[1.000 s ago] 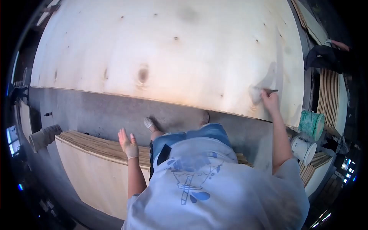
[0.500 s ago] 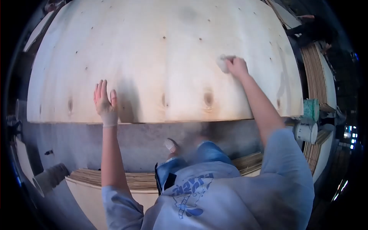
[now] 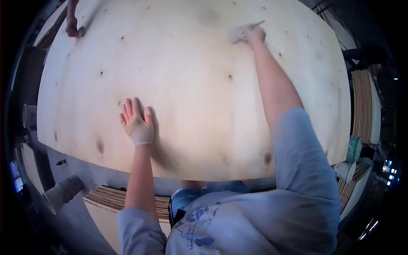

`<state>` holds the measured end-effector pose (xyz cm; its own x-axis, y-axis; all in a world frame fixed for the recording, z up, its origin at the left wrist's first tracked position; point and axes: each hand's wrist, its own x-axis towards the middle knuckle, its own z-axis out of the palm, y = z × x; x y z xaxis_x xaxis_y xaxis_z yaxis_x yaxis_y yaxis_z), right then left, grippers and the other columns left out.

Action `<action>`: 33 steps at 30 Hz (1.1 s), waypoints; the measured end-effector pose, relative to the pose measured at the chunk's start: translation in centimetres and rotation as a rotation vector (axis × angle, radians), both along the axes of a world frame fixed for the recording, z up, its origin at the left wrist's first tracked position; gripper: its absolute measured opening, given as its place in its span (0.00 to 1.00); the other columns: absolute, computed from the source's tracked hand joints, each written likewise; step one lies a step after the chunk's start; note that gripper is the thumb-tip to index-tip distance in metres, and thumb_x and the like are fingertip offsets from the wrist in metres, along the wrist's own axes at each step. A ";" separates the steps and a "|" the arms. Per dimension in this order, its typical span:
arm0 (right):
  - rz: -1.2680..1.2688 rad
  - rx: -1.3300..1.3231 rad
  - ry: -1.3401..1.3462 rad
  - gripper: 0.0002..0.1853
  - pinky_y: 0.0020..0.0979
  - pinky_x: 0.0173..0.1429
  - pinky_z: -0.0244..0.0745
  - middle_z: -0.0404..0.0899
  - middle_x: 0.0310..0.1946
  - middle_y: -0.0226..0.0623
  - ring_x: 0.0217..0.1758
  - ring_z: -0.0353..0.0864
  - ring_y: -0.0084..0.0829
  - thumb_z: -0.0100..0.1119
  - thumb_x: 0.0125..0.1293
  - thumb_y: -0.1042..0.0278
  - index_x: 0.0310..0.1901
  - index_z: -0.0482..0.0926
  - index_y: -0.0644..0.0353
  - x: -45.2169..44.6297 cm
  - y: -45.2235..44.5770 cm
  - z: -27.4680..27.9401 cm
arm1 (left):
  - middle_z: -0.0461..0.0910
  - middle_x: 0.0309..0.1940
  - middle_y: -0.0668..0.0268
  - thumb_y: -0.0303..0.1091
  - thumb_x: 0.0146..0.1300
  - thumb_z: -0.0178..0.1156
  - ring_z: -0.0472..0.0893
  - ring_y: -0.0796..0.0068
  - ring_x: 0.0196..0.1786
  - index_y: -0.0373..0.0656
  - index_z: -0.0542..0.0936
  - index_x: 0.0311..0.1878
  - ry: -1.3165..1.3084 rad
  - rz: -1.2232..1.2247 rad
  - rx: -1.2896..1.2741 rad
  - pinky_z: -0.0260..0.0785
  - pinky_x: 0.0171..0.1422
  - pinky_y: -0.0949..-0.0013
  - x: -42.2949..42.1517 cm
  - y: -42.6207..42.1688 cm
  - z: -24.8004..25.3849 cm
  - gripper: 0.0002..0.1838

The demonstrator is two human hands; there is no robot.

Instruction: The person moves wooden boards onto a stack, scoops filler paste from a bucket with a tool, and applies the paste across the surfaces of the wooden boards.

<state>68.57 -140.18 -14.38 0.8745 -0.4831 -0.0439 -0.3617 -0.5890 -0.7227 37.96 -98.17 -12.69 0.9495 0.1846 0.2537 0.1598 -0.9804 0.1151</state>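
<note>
Your right hand [image 3: 255,36] has its grip closed around a flat, pale grey scraper-like tool [image 3: 236,35], over the far part of the broad, pale plywood sheet [image 3: 191,106]; your left hand [image 3: 138,125], grip wide and empty, is nearer you, on or just above the wood

The right hand [image 3: 256,35] is hiding the middle of a scraper [image 3: 236,35], which is looking blurred. The left hand [image 3: 139,126] is covering a patch of the board [image 3: 191,127] below it. Beyond that hand, a co-worker's arm [image 3: 72,8] is being cut by the view's top edge, and the tool [image 3: 81,31] at its fist [image 3: 71,27] (small and dark) is showing too unclearly to name. Far right of the right hand, another person [image 3: 369,56] is appearing too dim to make out.
</note>
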 end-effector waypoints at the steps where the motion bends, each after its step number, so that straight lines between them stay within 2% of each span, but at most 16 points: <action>1: 0.058 -0.095 0.022 0.22 0.38 0.50 0.75 0.83 0.37 0.46 0.43 0.82 0.41 0.59 0.56 0.51 0.39 0.81 0.66 3.0 0.0 0.3 | 0.59 0.68 0.57 0.50 0.63 0.50 0.56 0.55 0.70 0.44 0.64 0.65 0.016 0.002 -0.008 0.43 0.73 0.52 0.2 0.0 0.2 0.31; 4: 0.507 -0.354 0.143 0.22 0.38 0.49 0.74 0.82 0.39 0.46 0.44 0.82 0.42 0.58 0.57 0.50 0.39 0.82 0.64 6.0 0.8 3.4 | 0.58 0.68 0.56 0.49 0.62 0.51 0.55 0.55 0.71 0.44 0.64 0.65 0.034 -0.007 -0.060 0.42 0.73 0.51 0.1 0.2 0.0 0.30; 7: 0.641 -0.546 0.194 0.23 0.37 0.49 0.74 0.82 0.39 0.45 0.43 0.82 0.42 0.58 0.57 0.47 0.41 0.82 0.60 1.1 1.1 5.0 | 0.59 0.67 0.56 0.48 0.62 0.51 0.55 0.55 0.70 0.44 0.65 0.64 0.008 -0.021 -0.092 0.41 0.72 0.51 0.0 0.2 0.7 0.30; 9: 0.688 -0.567 0.301 0.18 0.35 0.48 0.75 0.82 0.39 0.45 0.42 0.82 0.41 0.57 0.59 0.52 0.43 0.82 0.57 -7.7 3.3 8.2 | 0.60 0.66 0.57 0.48 0.61 0.52 0.55 0.55 0.70 0.44 0.66 0.63 -0.021 -0.038 -0.104 0.41 0.72 0.50 -0.1 0.3 0.5 0.29; 11: 0.816 -0.119 0.054 0.12 0.33 0.47 0.75 0.82 0.39 0.43 0.41 0.82 0.39 0.57 0.60 0.63 0.44 0.82 0.55 -16.4 2.5 4.7 | 0.61 0.65 0.57 0.48 0.61 0.52 0.57 0.55 0.69 0.44 0.66 0.62 -0.052 -0.067 -0.097 0.42 0.71 0.50 -0.1 0.8 0.1 0.29; 13: 0.888 -0.245 -0.004 0.09 0.32 0.40 0.73 0.80 0.34 0.42 0.35 0.80 0.35 0.54 0.62 0.71 0.41 0.81 0.59 -27.9 5.4 6.9 | 0.63 0.63 0.57 0.46 0.59 0.54 0.59 0.57 0.66 0.45 0.69 0.60 -0.089 -0.108 -0.099 0.44 0.70 0.51 -0.2 1.4 -0.2 0.27; 14: 0.895 -0.375 -0.013 0.09 0.33 0.41 0.74 0.79 0.33 0.39 0.35 0.80 0.38 0.55 0.61 0.72 0.42 0.81 0.56 -33.4 6.6 7.4 | 0.63 0.62 0.57 0.45 0.59 0.55 0.60 0.57 0.66 0.45 0.70 0.59 -0.110 -0.155 -0.162 0.44 0.70 0.51 -0.2 1.8 -0.6 0.26; 16: 0.780 -0.367 -0.005 0.11 0.33 0.38 0.75 0.79 0.35 0.39 0.35 0.80 0.39 0.56 0.60 0.75 0.43 0.81 0.54 -43.9 9.9 8.3 | 0.64 0.62 0.58 0.44 0.58 0.56 0.60 0.57 0.65 0.45 0.72 0.58 -0.148 -0.244 -0.290 0.44 0.70 0.50 -0.9 2.9 -1.4 0.25; 17: 0.699 -0.348 0.010 0.12 0.32 0.36 0.75 0.78 0.35 0.38 0.34 0.80 0.38 0.56 0.59 0.75 0.45 0.81 0.54 -48.5 11.4 8.0 | 0.64 0.63 0.57 0.42 0.58 0.57 0.60 0.56 0.67 0.45 0.73 0.57 -0.129 -0.347 -0.474 0.42 0.72 0.50 -1.3 4.0 -0.9 0.24; 20: 0.413 -0.381 0.031 0.14 0.31 0.35 0.74 0.78 0.34 0.38 0.33 0.80 0.39 0.56 0.58 0.77 0.46 0.81 0.54 -55.7 17.9 8.6 | 0.63 0.65 0.57 0.39 0.59 0.57 0.58 0.55 0.70 0.46 0.71 0.60 -0.145 -0.422 -0.743 0.40 0.74 0.51 -5.1 8.4 -0.8 0.24; 21: 0.378 -0.409 -0.011 0.15 0.29 0.34 0.73 0.78 0.34 0.37 0.30 0.79 0.38 0.56 0.57 0.77 0.46 0.80 0.55 -56.5 19.7 8.3 | 0.63 0.65 0.56 0.38 0.60 0.56 0.57 0.54 0.70 0.45 0.71 0.60 -0.144 -0.434 -0.696 0.41 0.74 0.51 -6.9 11.2 -0.3 0.24; 24: 0.393 -0.451 -0.162 0.16 0.34 0.37 0.76 0.79 0.39 0.37 0.34 0.81 0.34 0.58 0.58 0.72 0.50 0.78 0.55 -56.4 19.9 5.1 | 0.65 0.65 0.55 0.35 0.61 0.55 0.58 0.52 0.70 0.45 0.72 0.60 -0.162 -0.381 -0.542 0.43 0.74 0.54 -12.1 24.0 2.3 0.23; 26: 0.299 -0.149 0.294 0.15 0.33 0.39 0.77 0.79 0.41 0.38 0.37 0.81 0.28 0.56 0.63 0.69 0.51 0.77 0.61 -55.5 20.1 5.6 | 0.67 0.63 0.54 0.34 0.61 0.55 0.60 0.52 0.69 0.44 0.72 0.60 -0.178 -0.205 -0.456 0.45 0.73 0.56 -14.5 33.4 1.8 0.22; 29: -0.009 0.476 0.173 0.15 0.33 0.44 0.79 0.79 0.42 0.37 0.41 0.80 0.26 0.54 0.66 0.66 0.50 0.76 0.67 -53.7 28.2 9.5 | 0.68 0.63 0.55 0.35 0.61 0.55 0.61 0.53 0.68 0.42 0.72 0.60 -0.255 0.023 -0.348 0.48 0.72 0.56 -15.1 43.9 0.0 0.23; 32: -0.014 0.776 -0.075 0.17 0.36 0.50 0.80 0.76 0.44 0.37 0.46 0.78 0.29 0.53 0.67 0.66 0.52 0.73 0.70 -49.1 35.4 11.6 | 0.68 0.62 0.54 0.36 0.61 0.54 0.60 0.53 0.68 0.42 0.72 0.60 -0.280 0.015 -0.253 0.49 0.72 0.57 -11.8 48.5 2.0 0.23; 33: -0.026 0.883 -0.127 0.18 0.36 0.52 0.79 0.76 0.46 0.39 0.47 0.77 0.31 0.53 0.67 0.67 0.53 0.72 0.70 -46.9 37.8 11.6 | 0.66 0.64 0.54 0.39 0.62 0.53 0.59 0.53 0.69 0.41 0.71 0.61 -0.277 -0.015 -0.236 0.47 0.72 0.56 -10.1 50.3 2.3 0.24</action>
